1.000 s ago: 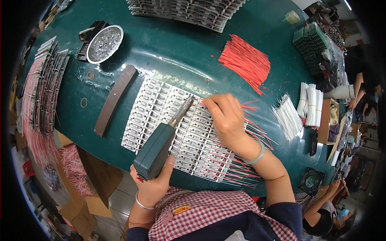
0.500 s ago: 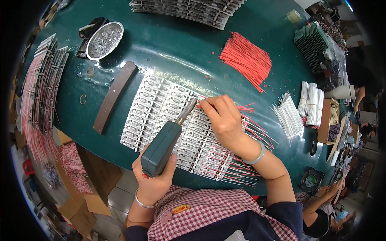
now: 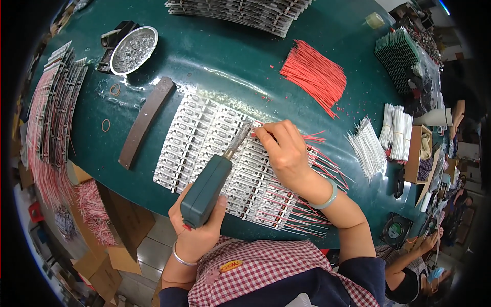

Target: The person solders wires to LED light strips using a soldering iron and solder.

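Note:
My left hand (image 3: 197, 225) is wrapped round a dark green soldering gun (image 3: 205, 189), its metal tip pointing up and right. That tip rests at the upper edge of a panel of white circuit boards (image 3: 204, 138) lying on the table. Pinched at the same spot, my right hand (image 3: 284, 148) holds a red wire (image 3: 253, 134) by its end near the tip; the fingers partly hide it. Red and white wires (image 3: 307, 210) stick out from the panel's right side, under my right forearm.
A pile of red wires (image 3: 314, 74) lies beyond my right hand, with white wires (image 3: 367, 148) farther right. At left are a brown bar (image 3: 146, 123) and a metal bowl (image 3: 134, 51) of silvery bits. Stacked boards (image 3: 240, 13) stand at the back. A co-worker (image 3: 409, 266) sits at right.
My hands, the soldering gun and the boards stay almost still. At the right edge, the co-worker's arm has shifted slightly.

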`<state>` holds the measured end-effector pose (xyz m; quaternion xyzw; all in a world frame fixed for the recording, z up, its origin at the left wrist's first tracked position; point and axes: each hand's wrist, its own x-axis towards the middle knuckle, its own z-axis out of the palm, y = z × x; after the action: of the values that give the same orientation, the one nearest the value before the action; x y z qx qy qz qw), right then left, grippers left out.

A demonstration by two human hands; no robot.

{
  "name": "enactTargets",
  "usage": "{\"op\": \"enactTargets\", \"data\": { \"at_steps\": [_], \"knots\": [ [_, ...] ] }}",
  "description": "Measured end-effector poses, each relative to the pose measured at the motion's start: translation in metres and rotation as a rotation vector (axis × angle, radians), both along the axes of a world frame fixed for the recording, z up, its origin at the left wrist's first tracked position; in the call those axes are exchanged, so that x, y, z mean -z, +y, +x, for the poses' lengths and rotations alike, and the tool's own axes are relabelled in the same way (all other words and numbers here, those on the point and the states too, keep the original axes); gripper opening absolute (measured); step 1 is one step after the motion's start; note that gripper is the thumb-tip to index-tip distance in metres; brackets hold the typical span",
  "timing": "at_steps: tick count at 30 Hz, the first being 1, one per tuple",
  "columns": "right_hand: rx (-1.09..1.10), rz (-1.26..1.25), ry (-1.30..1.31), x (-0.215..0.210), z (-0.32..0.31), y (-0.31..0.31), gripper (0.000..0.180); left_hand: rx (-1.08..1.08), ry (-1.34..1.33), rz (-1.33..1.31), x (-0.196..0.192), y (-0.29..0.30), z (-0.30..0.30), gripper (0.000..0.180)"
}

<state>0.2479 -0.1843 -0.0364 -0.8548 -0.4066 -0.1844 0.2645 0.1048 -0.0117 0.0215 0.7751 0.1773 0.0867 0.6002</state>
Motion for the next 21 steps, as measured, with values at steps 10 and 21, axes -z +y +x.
{"op": "enactTargets", "data": {
  "at_steps": [10,21],
  "knots": [
    [0.002,0.012,-0.006,-0.001,0.000,0.001,0.030,-0.029,-0.078,0.060,0.004,0.005,-0.009,0.023],
    [0.004,0.010,0.002,-0.001,0.000,0.001,0.031,0.031,-0.055,0.086,0.012,-0.002,-0.002,0.015]
  ]
}}
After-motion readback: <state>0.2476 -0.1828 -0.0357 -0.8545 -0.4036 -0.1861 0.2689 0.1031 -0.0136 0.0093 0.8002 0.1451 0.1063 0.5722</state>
